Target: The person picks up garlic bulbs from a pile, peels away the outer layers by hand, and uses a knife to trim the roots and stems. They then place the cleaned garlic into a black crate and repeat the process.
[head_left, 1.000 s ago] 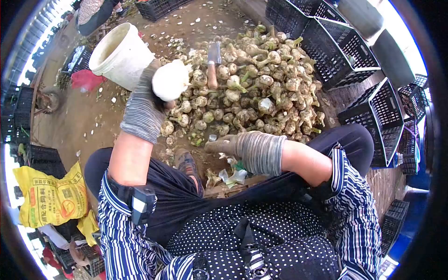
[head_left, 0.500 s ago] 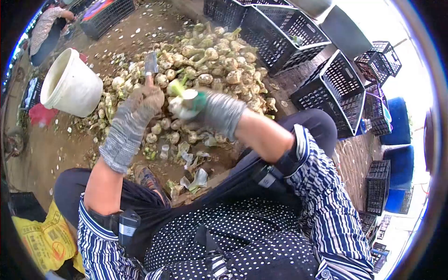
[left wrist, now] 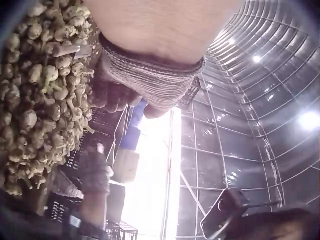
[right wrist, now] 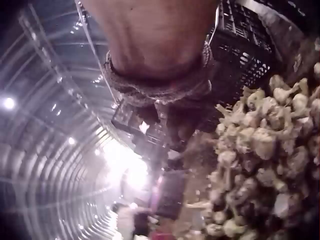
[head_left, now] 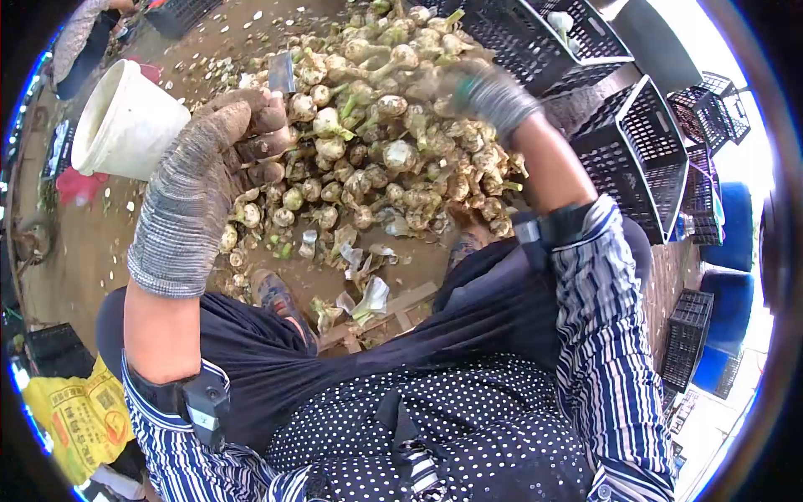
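Observation:
A big pile of muddy bulbs with cut stems [head_left: 393, 155], resembling fresh garlic, lies before the person. The gloved left hand [head_left: 192, 180] hovers at the pile's left side, its fingers loosely bent around nothing. Beyond those fingers a cleaver rests on the bulbs; its blade [head_left: 283, 74] shows in the head view, while the left wrist view shows its handle [left wrist: 62, 50] apart from the hand. The gloved right hand [head_left: 489, 96], blurred, reaches over the pile's far right toward the crates, holding nothing visible. A pale bulb [head_left: 561, 22] appears over the nearest crate's opening.
Black plastic crates [head_left: 631, 159] stand along the right side. A white bucket [head_left: 138, 125] leans at the left, near a red bag [head_left: 79, 186]. Peelings [head_left: 368, 301] lie between the feet. Blue containers [head_left: 726, 226] are farther right, a yellow sack [head_left: 79, 414] lower left.
The left hand held a white bulb, then worked beside the right hand. The right hand, which held a green-stemmed bulb, has swung right and let it go. The head view has shifted.

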Tool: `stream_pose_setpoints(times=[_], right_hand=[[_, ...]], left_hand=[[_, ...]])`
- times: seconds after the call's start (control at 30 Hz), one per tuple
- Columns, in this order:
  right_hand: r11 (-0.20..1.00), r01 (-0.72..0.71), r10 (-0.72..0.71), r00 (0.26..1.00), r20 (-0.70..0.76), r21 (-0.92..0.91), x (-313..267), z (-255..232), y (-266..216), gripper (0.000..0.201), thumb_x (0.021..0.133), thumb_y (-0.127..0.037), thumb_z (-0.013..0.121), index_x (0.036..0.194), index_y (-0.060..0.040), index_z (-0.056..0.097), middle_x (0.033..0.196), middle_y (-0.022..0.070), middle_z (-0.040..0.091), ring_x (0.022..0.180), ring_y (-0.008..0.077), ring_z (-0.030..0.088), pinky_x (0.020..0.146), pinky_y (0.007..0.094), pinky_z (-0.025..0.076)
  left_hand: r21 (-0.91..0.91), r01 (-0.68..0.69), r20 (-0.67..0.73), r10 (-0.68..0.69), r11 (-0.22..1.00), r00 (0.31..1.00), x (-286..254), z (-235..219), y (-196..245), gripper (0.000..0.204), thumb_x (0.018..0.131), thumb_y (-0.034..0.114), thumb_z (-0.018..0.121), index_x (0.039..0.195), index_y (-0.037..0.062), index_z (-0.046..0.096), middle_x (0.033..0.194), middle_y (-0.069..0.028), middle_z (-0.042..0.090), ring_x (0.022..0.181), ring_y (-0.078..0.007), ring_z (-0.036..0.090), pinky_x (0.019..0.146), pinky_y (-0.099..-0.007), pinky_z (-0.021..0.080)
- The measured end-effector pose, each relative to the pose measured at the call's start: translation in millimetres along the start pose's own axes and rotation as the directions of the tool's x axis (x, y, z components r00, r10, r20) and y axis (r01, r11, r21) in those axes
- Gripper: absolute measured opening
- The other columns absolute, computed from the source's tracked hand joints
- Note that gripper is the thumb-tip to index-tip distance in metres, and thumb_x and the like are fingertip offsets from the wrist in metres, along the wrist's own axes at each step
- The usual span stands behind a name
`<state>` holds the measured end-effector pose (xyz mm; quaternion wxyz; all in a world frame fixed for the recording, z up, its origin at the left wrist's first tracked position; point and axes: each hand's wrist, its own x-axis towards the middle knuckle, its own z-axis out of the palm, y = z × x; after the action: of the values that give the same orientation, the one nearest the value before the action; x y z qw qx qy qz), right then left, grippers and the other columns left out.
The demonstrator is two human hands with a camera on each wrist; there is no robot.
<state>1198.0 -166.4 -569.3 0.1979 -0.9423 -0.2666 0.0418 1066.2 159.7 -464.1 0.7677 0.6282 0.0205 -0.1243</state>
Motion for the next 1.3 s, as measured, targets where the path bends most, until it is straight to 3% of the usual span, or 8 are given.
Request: stream_pose_setpoints(times=[0.03,0.1,0.27,0.57,0.7,0.93,1.13,1.3], right_hand=[[0.933,-0.222,0.215,0.975,0.057,0.283,-9.0,34.1,-14.8,0.044,0.08,-0.036,0.062,0.117,-0.0127,0.057,0.109,0.013,0.064,0.102,0.0302,0.06,0.089,0.0379,0.047],[0.922,-0.343,0.387,0.834,0.392,-0.18,-12.5,34.8,-83.1,0.043,0.079,-0.025,0.067,0.118,-0.0101,0.056,0.106,0.0159,0.062,0.095,0.0325,0.062,0.081,0.0402,0.05],[0.754,0.228,0.054,0.913,0.403,-0.616,-6.8,107.3,-83.4,0.047,0.078,-0.015,0.06,0.124,-0.0103,0.05,0.111,0.0069,0.058,0.106,0.024,0.053,0.094,0.0398,0.037],[0.702,0.251,0.107,0.888,0.447,-0.667,15.4,124.9,-69.2,0.043,0.083,-0.012,0.052,0.126,-0.0097,0.048,0.113,0.0123,0.057,0.103,0.0269,0.057,0.097,0.0442,0.036],[0.946,-0.104,0.214,0.913,0.348,-0.309,20.7,62.9,-117.2,0.059,0.071,-0.016,0.071,0.123,-0.0049,0.045,0.114,0.0202,0.054,0.107,0.0354,0.054,0.089,0.0397,0.046],[0.858,0.452,-0.48,0.875,0.066,0.244,-15.4,-29.6,-203.0,0.07,0.063,-0.014,0.075,0.126,-0.0061,0.046,0.119,0.0208,0.053,0.111,0.0368,0.05,0.094,0.0398,0.043],[0.82,0.357,-0.299,0.934,-0.197,0.447,-48.2,-39.9,-207.2,0.058,0.067,-0.021,0.076,0.116,-0.0027,0.051,0.109,0.0202,0.057,0.098,0.0317,0.057,0.084,0.0382,0.046],[0.809,-0.134,0.028,0.981,0.19,0.573,-62.6,-24.3,-214.9,0.045,0.073,-0.043,0.074,0.087,-0.0013,0.063,0.071,0.0132,0.063,0.066,0.0233,0.06,0.063,0.0342,0.049]], left_hand=[[-0.004,0.001,-0.002,-0.001,1.0,1.0,-5.8,-3.4,1.4,0.04,0.087,0.033,0.058,0.114,0.0038,0.056,0.1,-0.0055,0.063,0.086,-0.0145,0.061,0.076,-0.029,0.051],[-0.028,-0.015,0.013,0.015,0.999,1.0,-7.2,-7.6,1.9,0.04,0.087,0.032,0.058,0.114,0.0031,0.057,0.099,-0.006,0.064,0.085,-0.0151,0.062,0.074,-0.029,0.052],[0.046,0.005,-0.013,-0.005,0.999,1.0,-16.8,-12.8,5.6,0.048,0.088,0.035,0.056,0.121,0.0005,0.051,0.105,-0.0098,0.061,0.089,-0.018,0.061,0.075,-0.031,0.051],[0.001,0.029,-0.084,-0.029,1.0,0.996,-30.2,-32.7,2.8,0.043,0.086,0.029,0.058,0.119,0.001,0.052,0.105,-0.0109,0.061,0.09,-0.0187,0.061,0.076,-0.0319,0.051],[0.074,0.012,-0.11,-0.004,0.997,0.994,-27.4,-37.1,-7.8,0.044,0.086,0.032,0.06,0.118,0.0031,0.052,0.104,-0.0081,0.06,0.086,-0.017,0.06,0.071,-0.0303,0.05],[-0.038,0.416,0.028,-0.416,0.908,0.909,-4.8,-24.3,-34.4,0.063,0.082,0.061,0.053,0.118,0.0085,0.052,0.104,-0.0068,0.06,0.087,-0.0172,0.06,0.072,-0.0347,0.052],[-0.31,0.29,0.156,-0.252,0.906,0.955,-23.6,6.5,-17.4,0.062,0.081,0.056,0.059,0.116,0.0051,0.055,0.108,-0.0102,0.062,0.094,-0.0213,0.061,0.084,-0.0357,0.051],[-0.231,0.251,0.04,-0.248,0.94,0.968,-12.6,-5.9,-35.3,0.059,0.08,0.053,0.063,0.117,0.0085,0.055,0.096,-0.0075,0.062,0.08,-0.0148,0.061,0.064,-0.0271,0.051]])
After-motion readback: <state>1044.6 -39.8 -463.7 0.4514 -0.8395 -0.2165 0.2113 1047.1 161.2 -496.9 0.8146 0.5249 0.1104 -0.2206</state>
